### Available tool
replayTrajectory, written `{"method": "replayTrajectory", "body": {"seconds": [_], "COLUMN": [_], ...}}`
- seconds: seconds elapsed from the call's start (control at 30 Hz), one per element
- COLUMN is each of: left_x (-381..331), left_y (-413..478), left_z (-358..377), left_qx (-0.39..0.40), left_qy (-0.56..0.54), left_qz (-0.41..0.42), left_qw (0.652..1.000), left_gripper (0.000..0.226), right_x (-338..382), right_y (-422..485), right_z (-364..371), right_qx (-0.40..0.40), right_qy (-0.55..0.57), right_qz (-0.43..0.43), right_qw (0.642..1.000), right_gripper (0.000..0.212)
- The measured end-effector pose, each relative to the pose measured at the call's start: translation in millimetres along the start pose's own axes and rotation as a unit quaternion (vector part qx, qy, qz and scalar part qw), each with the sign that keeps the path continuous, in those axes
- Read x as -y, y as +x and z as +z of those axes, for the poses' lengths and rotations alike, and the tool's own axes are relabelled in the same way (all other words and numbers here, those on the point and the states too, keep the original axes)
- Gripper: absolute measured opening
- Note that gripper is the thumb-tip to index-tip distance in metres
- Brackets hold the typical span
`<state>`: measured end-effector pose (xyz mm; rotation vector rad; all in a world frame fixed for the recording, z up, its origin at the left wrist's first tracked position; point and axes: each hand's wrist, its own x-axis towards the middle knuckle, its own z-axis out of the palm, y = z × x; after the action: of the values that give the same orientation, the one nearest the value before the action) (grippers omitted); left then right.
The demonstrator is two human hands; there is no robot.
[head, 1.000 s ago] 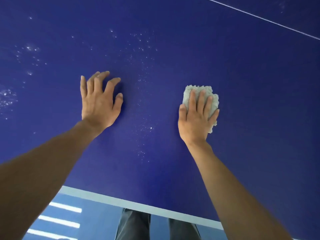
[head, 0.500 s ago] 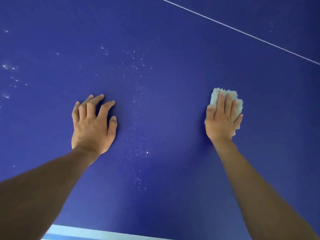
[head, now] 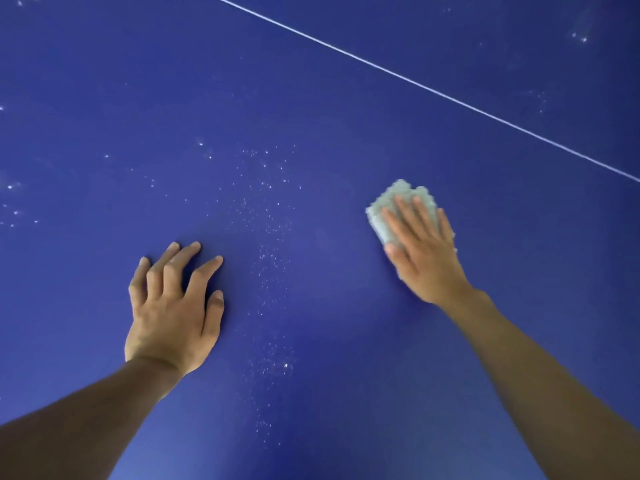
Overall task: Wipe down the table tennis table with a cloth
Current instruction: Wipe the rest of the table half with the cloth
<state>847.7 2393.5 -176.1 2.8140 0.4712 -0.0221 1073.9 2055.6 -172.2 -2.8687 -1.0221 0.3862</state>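
The dark blue table tennis table (head: 329,109) fills the head view. My right hand (head: 424,251) lies flat on a folded pale grey cloth (head: 388,206), pressing it onto the table at centre right; the cloth shows beyond and left of my fingers and looks blurred. My left hand (head: 175,306) rests on the table at lower left, fingers spread and slightly arched, holding nothing. A band of small white specks (head: 268,258) runs down the surface between my two hands.
A thin white line (head: 419,85) crosses the table diagonally from top centre to the right edge, beyond the cloth. More white specks (head: 14,202) dot the far left, and a few specks (head: 580,38) sit at the top right.
My right hand slid the cloth away from me and rightward, and now angles it back to the left. The view shifted forward, so the table's near edge dropped out of sight.
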Motion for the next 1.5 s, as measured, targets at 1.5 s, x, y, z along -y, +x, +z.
{"method": "replayTrajectory", "body": {"seconds": [1.5], "left_x": [2.8], "left_y": [0.3], "left_z": [1.2], "left_qx": [0.002], "left_qy": [0.009], "left_qz": [0.007], "left_qw": [1.0], "left_gripper": [0.051], "right_x": [29.6], "right_y": [-66.8], "right_z": [19.5], "right_qx": [0.012], "right_qy": [-0.048], "right_qz": [-0.134], "right_qw": [0.99], "right_gripper": [0.057]}}
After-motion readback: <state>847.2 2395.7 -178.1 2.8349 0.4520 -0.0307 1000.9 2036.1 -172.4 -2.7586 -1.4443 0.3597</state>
